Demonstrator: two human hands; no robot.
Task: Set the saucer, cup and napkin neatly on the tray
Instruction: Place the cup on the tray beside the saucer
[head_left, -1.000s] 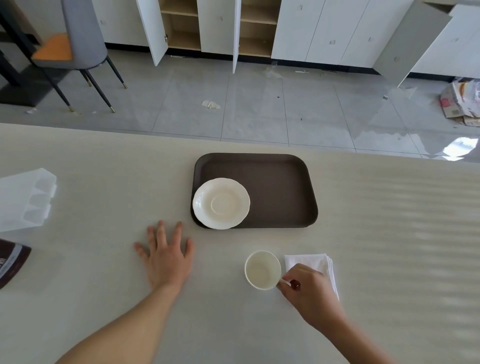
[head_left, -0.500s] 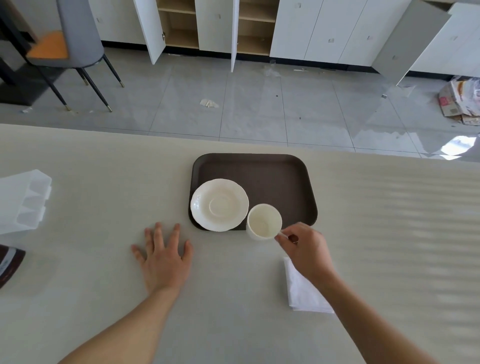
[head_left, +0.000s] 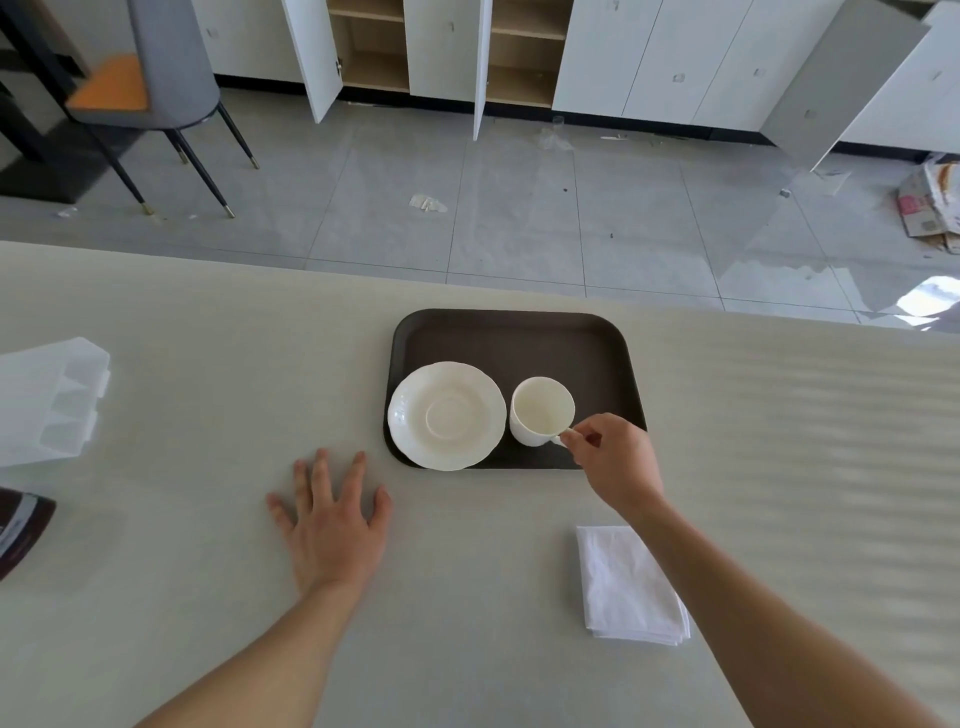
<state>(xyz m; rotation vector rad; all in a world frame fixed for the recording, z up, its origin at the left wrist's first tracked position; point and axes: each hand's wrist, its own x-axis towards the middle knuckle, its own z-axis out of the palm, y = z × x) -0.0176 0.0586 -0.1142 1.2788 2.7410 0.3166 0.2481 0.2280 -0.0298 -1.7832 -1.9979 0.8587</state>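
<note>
Pale beige and faintly grained, the bench (head_left: 156, 597) carries everything here. Nearest on it, to the right, a folded white napkin (head_left: 628, 587) lies flat, partly covered by the right forearm and well short of the tray. To the left the left hand (head_left: 332, 525) rests palm down on the bench with its fingers spread, its grip released and grasping nothing, just near and left of the tray's near left corner. Farther in, the right hand (head_left: 615, 462) reaches over the tray's near right edge, its grip pinched on the handle of the white cup (head_left: 540, 413). The cup stands upright over the dark brown tray (head_left: 519, 338), just right of the white saucer (head_left: 447, 415), the two close but apart; whether its base rests on the tray is hard to tell. The saucer sits in the tray's near left part, its rim overlapping the tray's near edge. At the bench's left edge lie a clear plastic container (head_left: 49, 400) and, nearer, a dark packet (head_left: 21, 525). Beyond the bench is a grey tiled floor (head_left: 519, 208), a grey chair with an orange seat (head_left: 156, 67) at far left, and white cabinets (head_left: 675, 52) with some doors open.
</note>
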